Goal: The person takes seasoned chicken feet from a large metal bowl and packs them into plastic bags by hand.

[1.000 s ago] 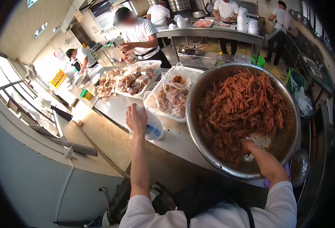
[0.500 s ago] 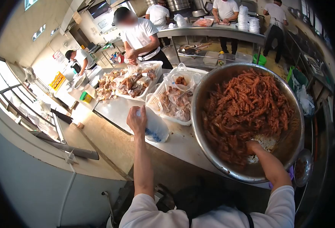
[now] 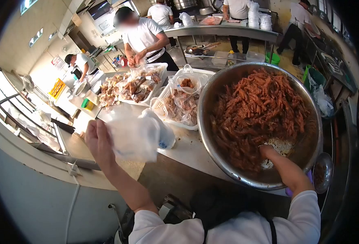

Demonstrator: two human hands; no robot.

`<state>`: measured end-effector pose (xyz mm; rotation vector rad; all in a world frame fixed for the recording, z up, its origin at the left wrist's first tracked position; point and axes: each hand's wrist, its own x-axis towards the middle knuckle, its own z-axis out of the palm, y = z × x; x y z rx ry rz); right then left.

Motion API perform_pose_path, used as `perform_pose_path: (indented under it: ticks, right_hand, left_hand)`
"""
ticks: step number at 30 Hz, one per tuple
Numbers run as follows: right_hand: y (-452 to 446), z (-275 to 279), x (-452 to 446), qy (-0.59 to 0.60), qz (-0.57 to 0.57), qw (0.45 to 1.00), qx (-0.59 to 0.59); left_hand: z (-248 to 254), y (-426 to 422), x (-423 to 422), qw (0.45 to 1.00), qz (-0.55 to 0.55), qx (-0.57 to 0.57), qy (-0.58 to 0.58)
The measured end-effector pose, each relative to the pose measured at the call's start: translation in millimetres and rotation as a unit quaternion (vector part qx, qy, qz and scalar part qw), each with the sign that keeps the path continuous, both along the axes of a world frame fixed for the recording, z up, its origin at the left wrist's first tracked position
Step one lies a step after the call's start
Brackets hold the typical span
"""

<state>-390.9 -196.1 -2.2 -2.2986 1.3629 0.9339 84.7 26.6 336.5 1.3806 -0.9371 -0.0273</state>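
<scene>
My left hand (image 3: 99,140) is closed on the edge of a clear plastic bag (image 3: 132,136), which is smeared by motion. Just behind the bag, the stack of plastic bags (image 3: 167,137) with blue print stands on the steel table. A wide steel bowl (image 3: 207,138) holds a heap of reddish-brown sauced chicken feet (image 3: 265,105). Into the near part of this heap reaches my right hand (image 3: 266,153), its fingers hidden among the feet. Beside it, pale bits and sauce show on the bowl's bottom.
White baskets (image 3: 192,126) of bagged food stand left of the bowl, with a bagged heap (image 3: 141,85) farther back. Across the table a co-worker (image 3: 141,40) handles something. A small metal bowl (image 3: 323,173) sits at the right. More people work behind.
My left hand has moved left from the stack and now pulls a plastic bag out with it. My right hand stays in the chicken feet. The view has shifted slightly.
</scene>
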Motion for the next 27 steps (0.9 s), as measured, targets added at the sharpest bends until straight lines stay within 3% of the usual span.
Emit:
perform_pose_path:
  ticks: [3, 5, 6, 8, 11, 14, 16, 18, 20, 21, 23, 25, 26, 27]
  right_hand:
    - [-0.1, -2.8, -3.1, -0.089, 0.033, 0.995, -0.028]
    - [3.7, 3.7, -7.2, -0.216, 0.024, 0.976, 0.008]
    - [-8.8, -42.9, -21.6, -0.247, 0.041, 0.967, 0.046]
    - [-33.1, -134.0, -49.5, -0.304, 0.070, 0.941, 0.127]
    - [22.8, -2.7, -19.5, -0.280, -0.036, 0.912, 0.299]
    - [34.6, -6.1, -29.1, -0.184, -0.005, 0.933, 0.309]
    - [41.2, 30.1, -34.7, -0.105, -0.095, 0.931, 0.336]
    - [39.7, 57.9, -39.0, -0.066, -0.145, 0.931, 0.329]
    - [27.8, 56.5, -39.3, -0.114, -0.102, 0.943, 0.297]
    - [25.0, 51.7, -37.5, -0.140, -0.080, 0.946, 0.280]
    - [21.4, 34.3, -36.8, -0.198, -0.073, 0.942, 0.262]
    - [14.6, -25.6, -48.1, -0.247, 0.003, 0.942, 0.227]
    - [5.5, -69.6, -59.1, -0.266, 0.076, 0.940, 0.198]
    - [6.6, -71.0, -53.8, -0.285, 0.147, 0.933, 0.161]
  left_hand:
    - [-44.1, 4.1, -10.4, 0.980, -0.030, -0.019, 0.198]
    - [-115.5, -1.9, -4.7, 0.965, -0.112, 0.082, 0.224]
    - [-127.1, -14.6, -35.5, 0.960, -0.027, 0.162, 0.225]
    - [-225.8, -42.5, -30.2, 0.953, -0.134, 0.214, 0.169]
    - [-316.9, -89.8, -46.0, 0.956, -0.130, 0.264, 0.011]
    - [-374.4, -118.9, -51.8, 0.965, -0.021, 0.231, -0.125]
    - [-373.3, -117.1, -58.8, 0.959, 0.030, 0.226, -0.171]
    - [-326.8, -91.6, -77.0, 0.943, 0.056, 0.259, -0.200]
    - [-310.1, -61.2, -108.6, 0.958, 0.037, 0.235, -0.159]
    - [-306.5, -43.5, -127.7, 0.949, 0.021, 0.230, -0.214]
    - [-301.9, -25.7, -163.0, 0.925, 0.014, 0.268, -0.268]
    - [-302.4, -12.5, -187.2, 0.894, 0.033, 0.362, -0.262]
    - [-312.6, -11.1, -184.4, 0.898, 0.065, 0.353, -0.255]
    - [-328.5, -14.5, -176.8, 0.901, 0.096, 0.342, -0.248]
